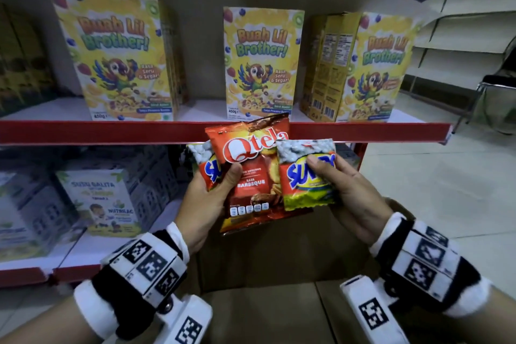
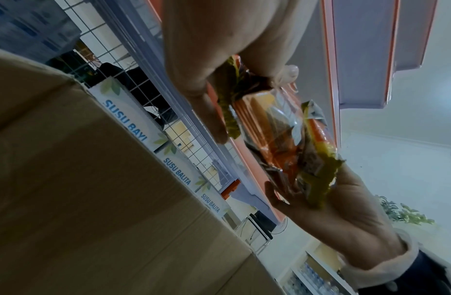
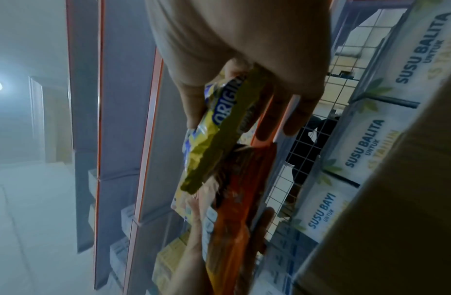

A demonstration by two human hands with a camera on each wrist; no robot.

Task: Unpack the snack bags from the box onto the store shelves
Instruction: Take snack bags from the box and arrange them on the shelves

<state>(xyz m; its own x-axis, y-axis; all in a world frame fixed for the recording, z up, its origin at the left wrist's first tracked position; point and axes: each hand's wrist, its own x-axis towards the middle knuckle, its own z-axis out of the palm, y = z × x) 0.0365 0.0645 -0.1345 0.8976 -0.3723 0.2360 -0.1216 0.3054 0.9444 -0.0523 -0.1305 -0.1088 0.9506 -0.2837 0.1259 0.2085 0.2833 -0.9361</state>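
Three snack bags are held up in front of the shelves: one large red Qtela bag [image 1: 252, 173] and two small Sukro-style bags, one [image 1: 307, 173] at the right and one [image 1: 205, 165] half hidden behind the Qtela bag at the left. Two hands are in view, the left hand [image 1: 206, 204] and the right hand [image 1: 351, 198]. On the upper shelf [image 1: 111, 131] stand three front-facing rows of yellow cereal boxes [image 1: 261, 64]; how many boxes stand behind each front cannot be told. One brown cardboard box [image 1: 279, 265] sits below the hands. On the lower shelf one milk carton [image 1: 103, 201] reads clearly, the rest blurred
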